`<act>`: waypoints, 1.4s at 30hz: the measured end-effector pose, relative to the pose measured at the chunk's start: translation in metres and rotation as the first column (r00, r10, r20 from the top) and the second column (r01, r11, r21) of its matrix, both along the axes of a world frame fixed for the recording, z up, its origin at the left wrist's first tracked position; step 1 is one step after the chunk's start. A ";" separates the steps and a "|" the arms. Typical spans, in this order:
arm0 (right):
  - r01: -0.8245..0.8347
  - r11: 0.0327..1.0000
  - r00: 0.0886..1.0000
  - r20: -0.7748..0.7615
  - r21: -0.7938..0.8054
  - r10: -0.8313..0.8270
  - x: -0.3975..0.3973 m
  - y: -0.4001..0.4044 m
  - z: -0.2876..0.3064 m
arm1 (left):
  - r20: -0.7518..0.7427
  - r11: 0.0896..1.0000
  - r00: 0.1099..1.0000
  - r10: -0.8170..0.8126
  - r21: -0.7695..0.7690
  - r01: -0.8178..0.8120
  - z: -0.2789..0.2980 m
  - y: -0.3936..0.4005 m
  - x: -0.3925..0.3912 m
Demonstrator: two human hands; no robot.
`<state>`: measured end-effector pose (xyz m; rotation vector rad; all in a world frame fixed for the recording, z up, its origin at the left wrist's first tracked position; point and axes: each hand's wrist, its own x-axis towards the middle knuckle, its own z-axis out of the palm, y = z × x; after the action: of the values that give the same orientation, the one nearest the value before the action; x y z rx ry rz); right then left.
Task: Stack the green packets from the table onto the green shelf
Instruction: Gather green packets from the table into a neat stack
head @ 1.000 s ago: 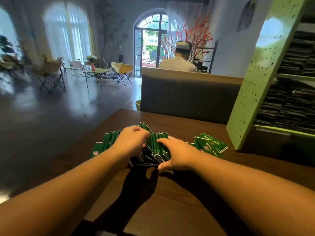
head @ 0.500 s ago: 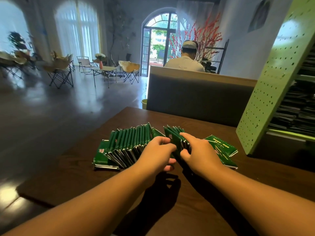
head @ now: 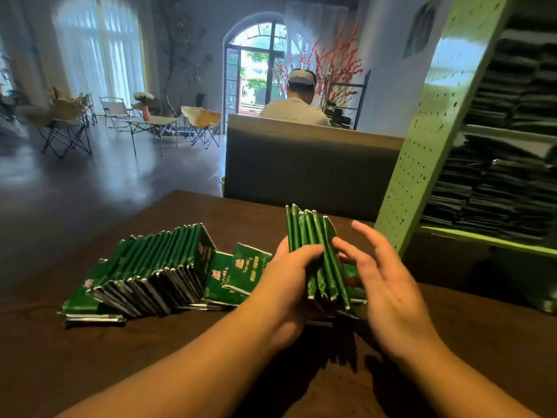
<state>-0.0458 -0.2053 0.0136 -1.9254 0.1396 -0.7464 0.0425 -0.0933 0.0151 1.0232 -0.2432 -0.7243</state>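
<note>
- The left hand [head: 289, 279] is gripping a bundle of green packets [head: 313, 245] standing on edge, long axis upright and tilted slightly away, lifted above the tabletop [head: 150, 357].
- The right hand [head: 388, 285] is hovering just beside the bundle, fingers relaxed and spread, holding nothing.
- The green shelf [head: 437, 125] is standing to the right and ahead, nearer the right hand, already carrying dark stacks.
- A leaning row of packets [head: 150, 267] is resting on the tabletop to the left; nothing appears to be blocking the path.
</note>
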 end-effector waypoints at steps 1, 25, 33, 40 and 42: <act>0.070 0.994 0.997 0.016 0.088 -0.071 -0.001 -0.014 0.000 | 0.028 1.000 0.999 -0.024 -0.009 0.024 -0.002 -0.012 -0.005; -0.203 0.462 0.965 0.097 0.864 0.243 -0.033 -0.101 -0.030 | 0.324 0.989 0.939 0.112 0.050 -0.136 -0.035 -0.058 -0.020; -0.229 0.339 0.962 0.160 0.913 0.221 -0.033 -0.100 -0.034 | -0.002 0.989 0.999 0.053 -0.139 -0.052 -0.036 -0.050 0.000; -0.292 0.271 0.928 0.204 0.917 0.311 -0.032 -0.093 -0.035 | 0.008 1.000 1.000 0.017 0.013 -0.017 -0.031 -0.056 -0.010; -0.289 0.281 0.924 0.191 0.915 0.330 -0.032 -0.090 -0.035 | 0.089 0.999 0.995 -0.044 0.030 0.041 -0.026 -0.055 -0.027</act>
<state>-0.0780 -0.2948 -0.0218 -0.7533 0.1576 -0.2095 0.0160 -0.1479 -0.0106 1.0814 -0.3342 -0.7228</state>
